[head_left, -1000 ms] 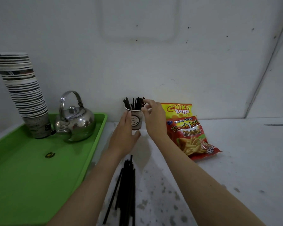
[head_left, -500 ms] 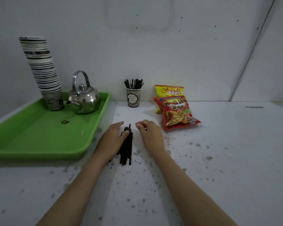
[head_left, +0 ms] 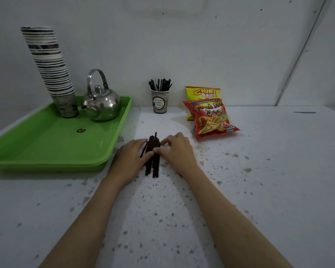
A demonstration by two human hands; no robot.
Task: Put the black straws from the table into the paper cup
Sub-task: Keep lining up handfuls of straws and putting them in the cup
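Fingers first: on the right hand (head_left: pixel 177 151) the fingers (head_left: pixel 165 141) are curled with tips on the far part of the loose black straws (head_left: pixel 152 154), thumb pressed against their middle. The left hand (head_left: pixel 131 157) lies flatter, fingers together, laid along the left edge of the bundle, thumb touching it. Neither hand has closed round anything yet; I read both as bracketing the pile, not lifting it.

The straws lie flat on the surface (head_left: pixel 259 171), pointing roughly away from me, a few ends ragged (one or two stick out past the rest at the far end).

Beyond them, the paper cup (head_left: pixel 160 102) stands upright near the wall, already bristling with the straws in the cup (head_left: pixel 160 85). Green tray (head_left: pixel 46 144) to the left, snack bags (head_left: pixel 211 118) to the right.

Step in hand, as I judge it: gathering the next bunch. Next move calls for squeezing the bundle together, tipping it upright, carrying it forward and feeding it in among those already standing without knocking the light cup over.
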